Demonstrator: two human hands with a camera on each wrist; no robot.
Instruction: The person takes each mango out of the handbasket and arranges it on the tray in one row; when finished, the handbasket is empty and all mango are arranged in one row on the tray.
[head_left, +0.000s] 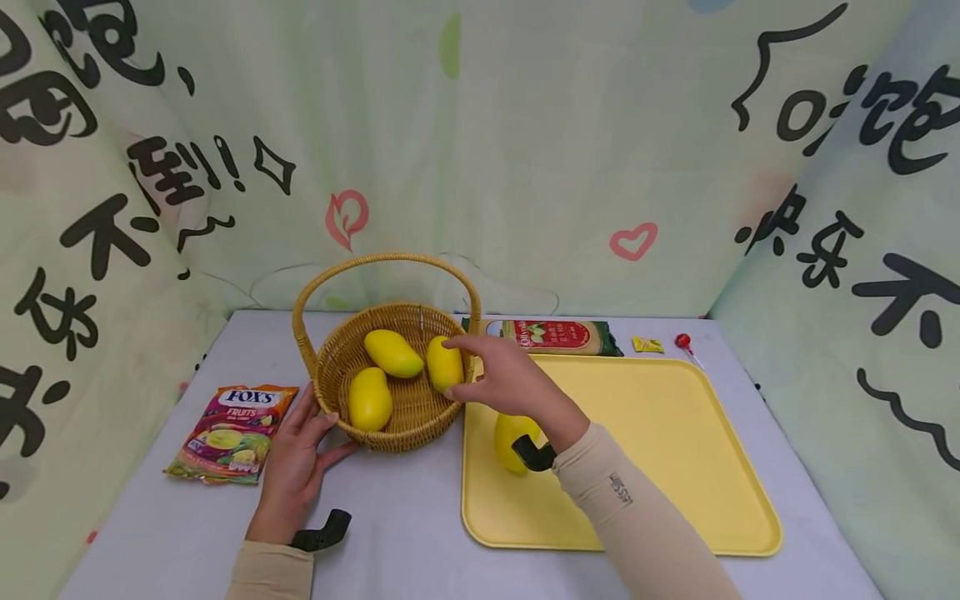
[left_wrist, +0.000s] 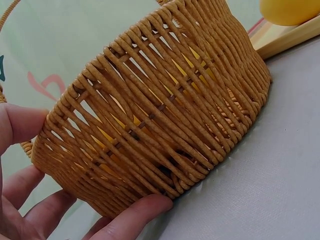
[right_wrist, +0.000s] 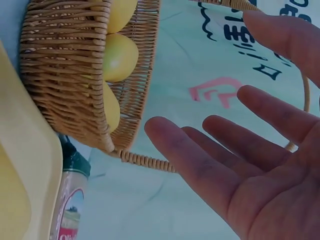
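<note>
A wicker basket (head_left: pixel 405 433) with a hoop handle stands on the grey table and holds three yellow mangoes (head_left: pixel 392 352), (head_left: pixel 370 398), (head_left: pixel 444 364). My left hand (head_left: pixel 296 454) lies beside the basket's front left, its straight fingers and thumb touching the woven wall (left_wrist: pixel 165 110). My right hand (head_left: pixel 498 375) reaches over the right rim, fingers spread by the rightmost mango. The right wrist view shows this hand (right_wrist: pixel 240 150) with an empty palm next to the basket (right_wrist: pixel 65 65). A fourth mango (head_left: pixel 510 433) lies on the yellow tray (head_left: pixel 660 433), partly hidden under my right wrist.
A Fox's candy bag (head_left: pixel 228 432) lies left of the basket. Behind the tray are a red and green packet (head_left: pixel 558 336), a small yellow sachet (head_left: pixel 647 344) and a red lollipop (head_left: pixel 684 342). Printed cloth walls close in the table on three sides.
</note>
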